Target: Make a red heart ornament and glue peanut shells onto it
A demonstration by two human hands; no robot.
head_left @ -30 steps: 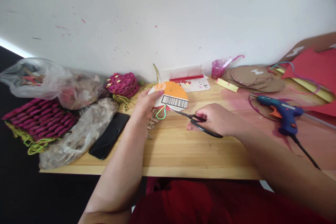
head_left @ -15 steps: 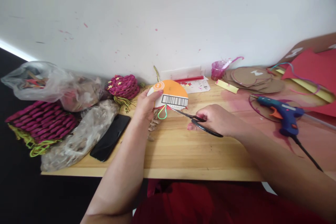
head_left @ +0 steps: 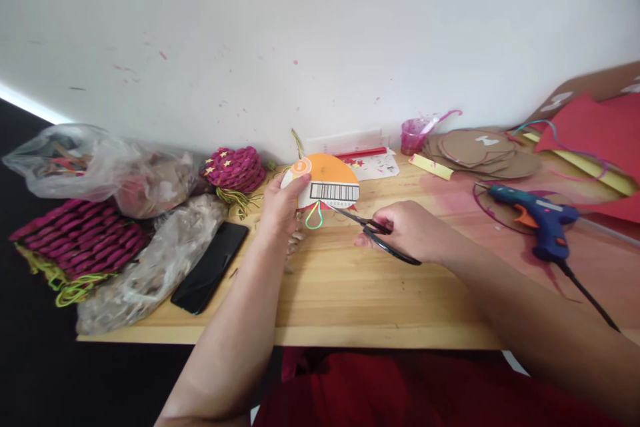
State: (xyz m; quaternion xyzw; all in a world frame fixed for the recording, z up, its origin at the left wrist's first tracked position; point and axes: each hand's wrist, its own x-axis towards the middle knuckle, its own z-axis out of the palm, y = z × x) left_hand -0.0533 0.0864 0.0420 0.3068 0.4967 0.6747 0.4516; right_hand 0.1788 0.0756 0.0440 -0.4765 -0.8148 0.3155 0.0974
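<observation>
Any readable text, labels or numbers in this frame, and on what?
No text can be read.
Barcode on the round orange card held in the left hand: digits beneath too small to read.
White mark in the card's small orange circle: blurred.
Printed sheet by the wall: print too small.

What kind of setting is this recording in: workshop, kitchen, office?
Most likely a home craft table against a wall. A glue gun lies on the wooden table, cardboard discs are stacked behind, and the right hand works scissors at a round card.
</observation>
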